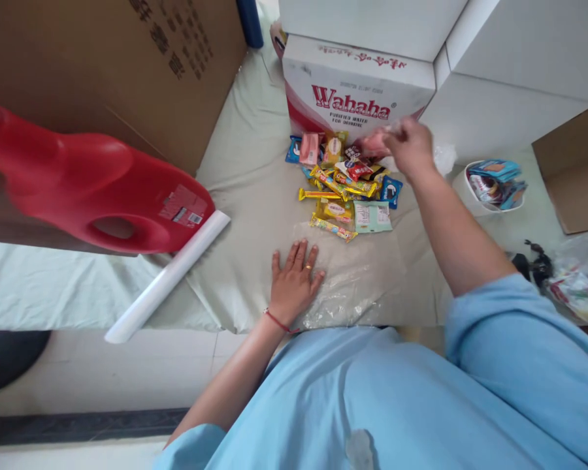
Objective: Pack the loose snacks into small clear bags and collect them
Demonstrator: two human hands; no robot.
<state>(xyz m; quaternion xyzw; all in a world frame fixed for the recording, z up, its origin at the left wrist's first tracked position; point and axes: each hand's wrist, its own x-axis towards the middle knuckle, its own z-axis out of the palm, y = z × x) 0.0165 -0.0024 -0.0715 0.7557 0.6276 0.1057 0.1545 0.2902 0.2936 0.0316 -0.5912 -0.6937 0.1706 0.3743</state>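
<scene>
Head view: the right hand [411, 147] pinches a blurred pink packet [376, 142] at the far right of the snack pile [343, 186]. It looks light, soft and slippery, probably best gripped by its edge. The left hand [294, 281] lies flat, fingers spread, on the near side. At right, a white tub [464, 196] holds blue packets [500, 171].

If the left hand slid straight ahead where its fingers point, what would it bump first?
Probably the yellow-wrapped stick at the near edge of the snack pile. The left hand looks flat, though its exact height is hard to judge.
</scene>
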